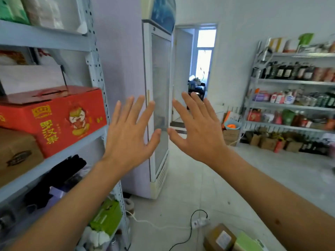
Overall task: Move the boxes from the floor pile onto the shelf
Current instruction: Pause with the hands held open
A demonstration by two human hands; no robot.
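On the floor at the bottom edge of the view lie a brown cardboard box (pixel 219 238) with a white label on top and, touching its right side, a pale green box (pixel 247 241); the right forearm hides part of the green one. Up on the metal shelf (pixel 54 158) at the left, a red gift box (pixel 54 118) with yellow characters and a cartoon figure sits at the shelf's outer end, beside a plain brown carton (pixel 16 156) to its left. One level lower there are dark folded items and a bright green box (pixel 107 217) near the upright.

Both hands are raised in front of the camera, backs toward it, holding nothing. The left hand (pixel 130 134) has its fingers (pixel 127 109) straight and spread wide; the right hand (pixel 201 133) does the same, its fingers (pixel 190 105) fanned apart. The two thumbs point toward each other, near but apart.

Behind the hands stands a tall glass-door fridge (pixel 159 98), and to its right an open doorway (pixel 197 69) with bright daylight beyond. On the floor between the fridge and the boxes a white power strip (pixel 200 221) lies with a black cable (pixel 190 232) plugged into it and a white cord running left toward the shelf. Against the far right wall a second shelving rack (pixel 290 105) carries dark bottles, packets and jars, with brown cartons standing on the floor under it.
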